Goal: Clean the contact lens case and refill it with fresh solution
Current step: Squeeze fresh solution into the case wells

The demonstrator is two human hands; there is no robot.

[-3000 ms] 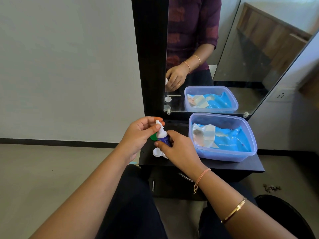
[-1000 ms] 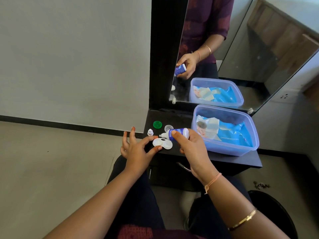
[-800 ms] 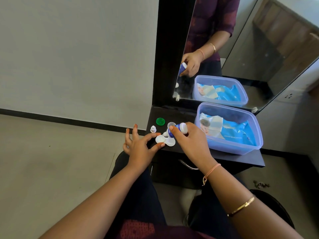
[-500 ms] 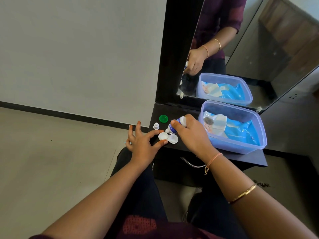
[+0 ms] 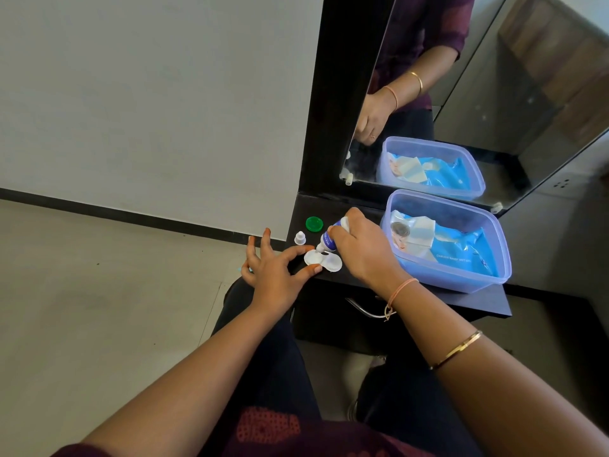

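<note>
Two hands are seen, one lens case point(image 5: 323, 261), one bottle point(image 5: 328, 241), one green cap point(image 5: 314, 223), one small white cap point(image 5: 299, 237), one plastic tub point(image 5: 494, 225), one wipes pack point(image 5: 461, 255) and one mirror point(image 5: 510, 103).

A single head-worn wide-angle camera looked forward and steeply down, close above the worktop point(image 5: 333, 206) beyond the fingers point(image 5: 301, 250).

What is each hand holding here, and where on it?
Right hand: solution bottle, gripped around its body. Left hand: pinches the lens case at its left edge.
</note>
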